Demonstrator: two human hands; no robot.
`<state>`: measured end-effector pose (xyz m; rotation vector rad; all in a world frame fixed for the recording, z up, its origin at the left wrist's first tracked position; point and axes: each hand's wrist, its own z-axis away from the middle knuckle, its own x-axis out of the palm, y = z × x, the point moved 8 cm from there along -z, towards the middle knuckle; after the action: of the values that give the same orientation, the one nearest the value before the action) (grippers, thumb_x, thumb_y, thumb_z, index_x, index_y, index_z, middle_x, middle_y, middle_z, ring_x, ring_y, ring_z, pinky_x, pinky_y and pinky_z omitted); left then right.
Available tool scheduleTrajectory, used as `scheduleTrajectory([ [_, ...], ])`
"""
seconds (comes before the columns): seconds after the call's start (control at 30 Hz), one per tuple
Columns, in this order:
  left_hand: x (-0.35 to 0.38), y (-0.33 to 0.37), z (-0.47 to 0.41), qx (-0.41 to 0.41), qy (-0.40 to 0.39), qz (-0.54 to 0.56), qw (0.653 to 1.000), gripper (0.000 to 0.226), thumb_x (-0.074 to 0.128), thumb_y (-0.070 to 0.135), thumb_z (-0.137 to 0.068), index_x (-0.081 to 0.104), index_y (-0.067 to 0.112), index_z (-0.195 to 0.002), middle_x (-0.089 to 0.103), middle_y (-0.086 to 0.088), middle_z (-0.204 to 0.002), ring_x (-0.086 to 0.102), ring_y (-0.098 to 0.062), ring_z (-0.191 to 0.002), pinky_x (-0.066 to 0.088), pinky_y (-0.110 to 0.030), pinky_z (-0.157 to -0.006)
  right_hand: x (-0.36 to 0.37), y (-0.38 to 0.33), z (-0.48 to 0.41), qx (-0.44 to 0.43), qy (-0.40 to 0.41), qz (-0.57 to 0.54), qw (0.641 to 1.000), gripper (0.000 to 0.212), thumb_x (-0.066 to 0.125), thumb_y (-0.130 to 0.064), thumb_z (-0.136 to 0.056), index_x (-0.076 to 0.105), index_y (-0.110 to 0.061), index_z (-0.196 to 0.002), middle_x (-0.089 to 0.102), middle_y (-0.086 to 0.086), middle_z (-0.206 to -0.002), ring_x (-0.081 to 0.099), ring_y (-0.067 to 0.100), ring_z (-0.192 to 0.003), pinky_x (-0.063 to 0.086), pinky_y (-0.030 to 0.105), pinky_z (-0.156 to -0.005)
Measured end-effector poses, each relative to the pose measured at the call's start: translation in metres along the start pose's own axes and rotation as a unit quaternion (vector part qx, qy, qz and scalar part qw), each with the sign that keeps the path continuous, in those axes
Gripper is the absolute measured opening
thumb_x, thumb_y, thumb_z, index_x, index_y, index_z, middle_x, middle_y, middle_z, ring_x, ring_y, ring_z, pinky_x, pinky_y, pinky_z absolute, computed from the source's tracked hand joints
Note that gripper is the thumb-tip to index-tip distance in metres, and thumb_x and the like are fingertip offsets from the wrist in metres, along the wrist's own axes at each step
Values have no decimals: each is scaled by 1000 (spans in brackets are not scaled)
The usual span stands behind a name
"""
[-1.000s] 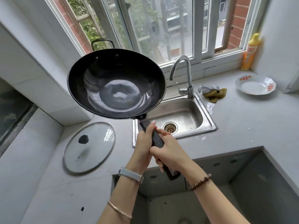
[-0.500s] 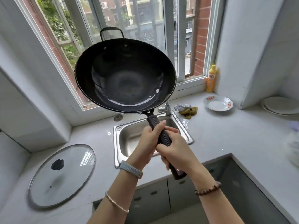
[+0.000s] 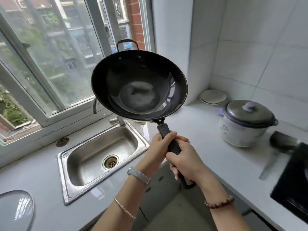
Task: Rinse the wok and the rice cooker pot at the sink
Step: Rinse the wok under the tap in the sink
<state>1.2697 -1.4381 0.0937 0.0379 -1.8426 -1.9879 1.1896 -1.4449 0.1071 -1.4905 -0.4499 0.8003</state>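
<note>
Gripping the wok (image 3: 139,90) by its long black handle (image 3: 164,129) with both hands, you hold it up in the air, tilted so that its dark inside faces you. A dull sheen shows at its bottom, and the small loop handle (image 3: 127,41) on the far rim points up toward the window (image 3: 50,64). Your left hand (image 3: 158,152) is wrapped round the handle nearer the bowl. Your right hand (image 3: 185,162) is curled round it just below, touching the left, and the butt end sticks out under your palm.

The wok hangs above the counter (image 3: 208,152) just right of the sink (image 3: 60,165) — not over the basin. The steel basin lies lower left of your hands, its drain (image 3: 110,161) uncovered. The faucet (image 3: 95,105) is partly hidden behind the wok's rim.

To the right, well apart from the wok, the rice cooker (image 3: 241,129) stands on the counter with its lid on. A stack of pale plates (image 3: 212,96) sits in the corner behind it, and a black cooktop (image 3: 291,189) lies at the right edge. A glass lid (image 3: 15,210) rests flat on the counter at the lower left.

You wear a grey watch band (image 3: 139,175) and a thin chain (image 3: 124,210) on the left arm — a bead bracelet (image 3: 219,203) on the right wrist.
</note>
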Motion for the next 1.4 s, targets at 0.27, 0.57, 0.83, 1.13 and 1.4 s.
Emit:
scheduleTrajectory([
  [0.27,52,-67,-38,-84,-33,10,996,34,50,14,-98,53,-18,-108,73,-19,-93,69,-19,-77,54,-26,-71,-55,59,4,79,50,-18,995,18,50,-4,-81,54,-14,-96,47,3,-48,46,23,-38,47,35,-40],
  [0.57,42,-124,-56,-173,-8,6,985,27,52,15,-97,65,-8,-92,74,-13,-85,66,-16,-66,54,-24,-66,-52,107,-7,157,61,-51,984,14,49,2,-81,52,-10,-87,45,8,-53,41,20,-36,42,27,-37],
  [0.83,15,-147,-65,-230,-11,7,973,34,54,24,-96,77,6,-78,71,-17,-88,64,-23,-73,50,-31,-67,-37,135,-30,212,52,-35,975,14,50,-3,-79,55,-8,-91,48,4,-53,44,19,-38,44,29,-39],
  [1.13,-2,-161,-85,-256,-13,11,967,34,54,26,-96,77,8,-78,67,-8,-71,59,-16,-59,45,-27,-56,-31,152,-55,244,52,-23,968,13,51,-3,-79,55,-4,-91,50,5,-54,47,18,-39,44,28,-40],
  [1.4,-10,-171,-104,-256,-4,29,966,35,55,27,-95,77,10,-75,69,-10,-78,60,-18,-65,45,-29,-62,-33,162,-74,252,49,-9,966,17,51,-5,-77,56,-2,-93,51,5,-54,47,19,-39,45,27,-40],
])
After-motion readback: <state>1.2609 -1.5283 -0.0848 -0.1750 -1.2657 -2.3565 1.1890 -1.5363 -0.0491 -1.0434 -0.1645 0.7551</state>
